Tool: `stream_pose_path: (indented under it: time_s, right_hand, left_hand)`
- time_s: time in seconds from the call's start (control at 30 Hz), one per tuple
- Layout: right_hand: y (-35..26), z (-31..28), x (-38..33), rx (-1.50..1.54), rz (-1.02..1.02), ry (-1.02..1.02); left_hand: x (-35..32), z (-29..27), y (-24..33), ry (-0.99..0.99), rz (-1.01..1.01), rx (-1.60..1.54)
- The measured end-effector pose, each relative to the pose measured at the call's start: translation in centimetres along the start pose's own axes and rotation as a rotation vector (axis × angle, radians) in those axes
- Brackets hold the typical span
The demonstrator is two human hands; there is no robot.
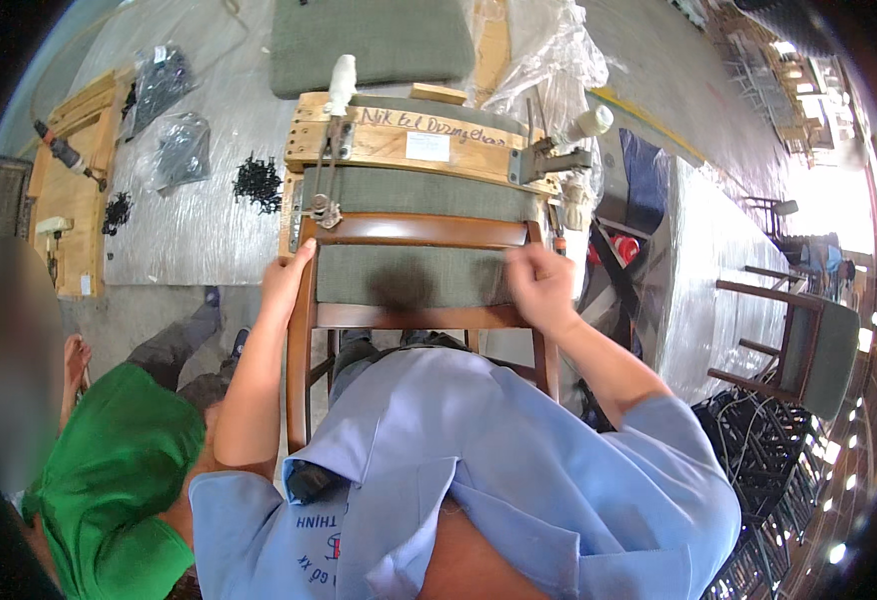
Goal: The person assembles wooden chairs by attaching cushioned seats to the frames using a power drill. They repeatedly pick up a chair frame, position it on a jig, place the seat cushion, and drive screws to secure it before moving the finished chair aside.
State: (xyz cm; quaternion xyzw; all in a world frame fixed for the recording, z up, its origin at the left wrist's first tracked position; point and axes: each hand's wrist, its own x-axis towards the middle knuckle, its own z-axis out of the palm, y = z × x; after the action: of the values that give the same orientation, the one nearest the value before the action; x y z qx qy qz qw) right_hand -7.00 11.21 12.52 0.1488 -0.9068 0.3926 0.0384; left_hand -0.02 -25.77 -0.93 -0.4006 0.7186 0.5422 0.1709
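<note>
A wooden chair with grey-green upholstery lies against a plywood jig on the workbench. My left hand grips the chair's left wooden post, thumb up by the top rail. At the right end of the upholstered back panel, my right hand has its fingers curled onto the fabric edge near the right post. Two metal toggle clamps, one with a white handle and another on the right, sit on the jig.
A person in a green shirt crouches at my lower left. Black screws and plastic bags lie on the bench. A power drill rests on a wooden frame at left. A grey cushion lies beyond. Another chair stands right, with black crates below it.
</note>
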Motion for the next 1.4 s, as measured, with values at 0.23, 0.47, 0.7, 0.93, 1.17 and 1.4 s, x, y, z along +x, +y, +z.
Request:
stream_pose_path:
  time_s: [0.23, 0.47, 0.7, 0.93, 1.17, 1.4]
  right_hand:
    - [16.8, 1.2, -6.8, 0.251, 1.018, -0.248]
    - [14.3, -0.5, -2.9, 0.646, 1.345, -0.418]
    - [15.9, 0.5, -3.0, -0.009, 1.064, -0.431]
    - [16.0, 0.7, -4.0, -0.023, 1.013, -0.375]
    - [15.9, 0.2, -3.4, -0.021, 1.026, -0.390]
    - [15.7, -0.2, -3.6, 0.015, 1.042, -0.398]
  left_hand:
    - [-6.8, 9.1, 7.9, 0.360, 1.192, 0.174]
    - [-1.3, 22.4, 11.7, 0.090, 1.385, 0.470]
    - [-0.5, 25.4, 11.2, 0.136, 1.317, 0.673]
    - [-1.2, 27.0, 21.5, -0.160, 1.008, -0.326]
    - [-2.2, 32.7, 34.7, -0.361, 0.954, -0.198]
    - [9.3, 36.2, 35.9, -0.447, 0.360, -0.231]
